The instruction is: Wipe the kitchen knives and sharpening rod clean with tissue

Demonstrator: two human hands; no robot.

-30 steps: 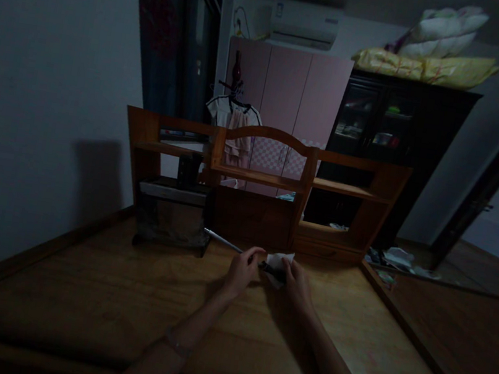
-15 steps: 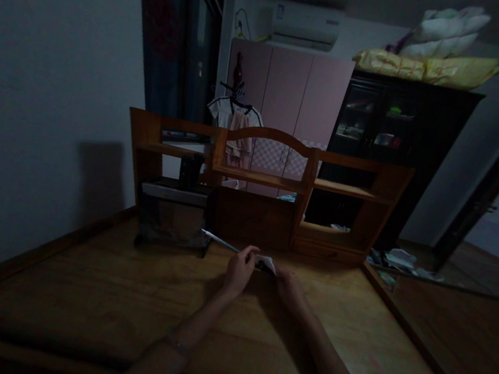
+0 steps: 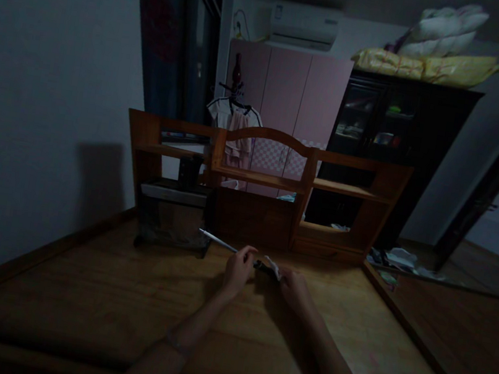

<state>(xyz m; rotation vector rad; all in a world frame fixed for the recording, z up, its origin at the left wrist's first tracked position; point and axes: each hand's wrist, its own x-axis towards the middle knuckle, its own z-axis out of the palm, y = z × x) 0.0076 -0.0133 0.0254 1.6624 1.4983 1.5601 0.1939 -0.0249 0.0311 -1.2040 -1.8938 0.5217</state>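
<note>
My left hand (image 3: 238, 268) is closed round a long thin tool (image 3: 217, 241) whose pale shaft points up and left and whose dark handle end sticks out to the right. My right hand (image 3: 295, 285) pinches a small white tissue (image 3: 274, 266) against that dark end. Both hands hover just above the wooden desk (image 3: 120, 299), near its far middle. The room is dim, so fine detail of the tool is hard to make out.
A wooden shelf unit (image 3: 264, 183) stands at the back of the desk, with a dark box (image 3: 172, 216) at its left foot. The wall runs along the left. Behind are a pink wardrobe (image 3: 291, 93) and a dark cabinet (image 3: 389, 133).
The tissue was spread open a second ago and is now bunched small round the tool's dark end. Both hands have shifted slightly; the tool's shaft has moved a little left.
</note>
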